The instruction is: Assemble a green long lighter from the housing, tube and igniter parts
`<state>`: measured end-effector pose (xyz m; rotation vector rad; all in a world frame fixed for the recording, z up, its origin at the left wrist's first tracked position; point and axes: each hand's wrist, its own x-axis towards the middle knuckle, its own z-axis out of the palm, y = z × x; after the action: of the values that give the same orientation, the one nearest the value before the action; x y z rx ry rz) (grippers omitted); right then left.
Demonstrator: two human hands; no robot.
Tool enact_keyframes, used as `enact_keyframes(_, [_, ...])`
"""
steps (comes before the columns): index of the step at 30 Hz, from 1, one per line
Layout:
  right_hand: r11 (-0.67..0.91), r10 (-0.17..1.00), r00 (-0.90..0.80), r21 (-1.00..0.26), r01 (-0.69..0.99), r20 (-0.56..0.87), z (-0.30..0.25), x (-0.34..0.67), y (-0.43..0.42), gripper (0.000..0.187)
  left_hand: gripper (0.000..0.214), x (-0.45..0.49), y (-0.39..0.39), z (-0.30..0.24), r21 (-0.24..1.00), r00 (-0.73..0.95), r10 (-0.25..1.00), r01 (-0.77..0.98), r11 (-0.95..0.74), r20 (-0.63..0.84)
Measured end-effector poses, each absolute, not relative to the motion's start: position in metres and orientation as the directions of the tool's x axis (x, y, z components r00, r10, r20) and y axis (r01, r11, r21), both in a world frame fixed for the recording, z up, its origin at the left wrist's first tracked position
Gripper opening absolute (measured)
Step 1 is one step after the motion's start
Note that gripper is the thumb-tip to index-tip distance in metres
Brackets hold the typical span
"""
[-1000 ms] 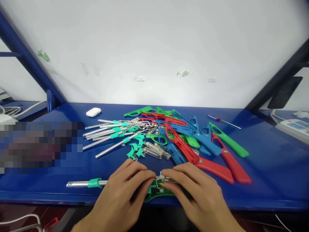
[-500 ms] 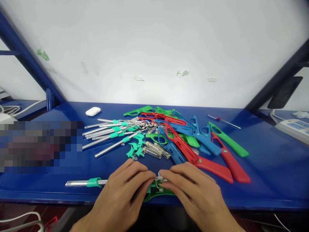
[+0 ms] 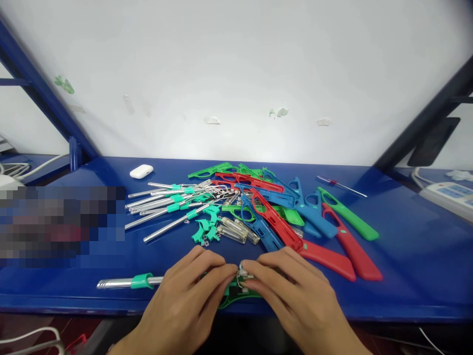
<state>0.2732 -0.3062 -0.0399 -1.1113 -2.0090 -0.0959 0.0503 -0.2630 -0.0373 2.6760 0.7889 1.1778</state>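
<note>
Both my hands rest at the near edge of the blue table (image 3: 406,256). My left hand (image 3: 185,301) and my right hand (image 3: 295,296) meet fingertip to fingertip, pinching a small clear and metal part (image 3: 242,272). This part sits on a green lighter shell (image 3: 236,295) lying under my fingers. A silver metal tube with a teal collar (image 3: 125,283) sticks out to the left from under my left hand. The shell is mostly hidden by my hands.
Behind my hands lies a heap of red, blue and green lighter shells (image 3: 281,212), several silver tubes (image 3: 166,204), teal triggers (image 3: 205,229) and clear fuel tanks (image 3: 236,230). A white earbud case (image 3: 141,171), a thin screwdriver (image 3: 342,186) and a power strip (image 3: 449,195) lie farther off.
My hands stay pinched on the small part; the fingertips have closed in slightly. The view has drifted a little, nothing else has moved.
</note>
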Motion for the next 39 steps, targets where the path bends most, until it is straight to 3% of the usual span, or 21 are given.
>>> enact_keyframes(8, [0.555, 0.708, -0.3, -0.242, 0.796, 0.639, -0.037, 0.279, -0.308, 0.036, 0.026, 0.049, -0.261, -0.038, 0.27, 0.577, 0.508, 0.451, -0.851, 0.639])
enact_keyframes(34, [0.552, 0.801, -0.379, -0.323, 0.769, 0.464, -0.034, 0.291, -0.313, 0.036, 0.027, 0.05, -0.261, -0.04, 0.281, 0.608, 0.508, 0.433, -0.857, 0.61])
enact_keyframes(39, [0.595, 0.752, -0.415, -0.256, 0.762, 0.513, -0.033, 0.292, -0.311, 0.041, 0.027, 0.049, -0.261, -0.04, 0.29, 0.611, 0.51, 0.427, -0.856, 0.606])
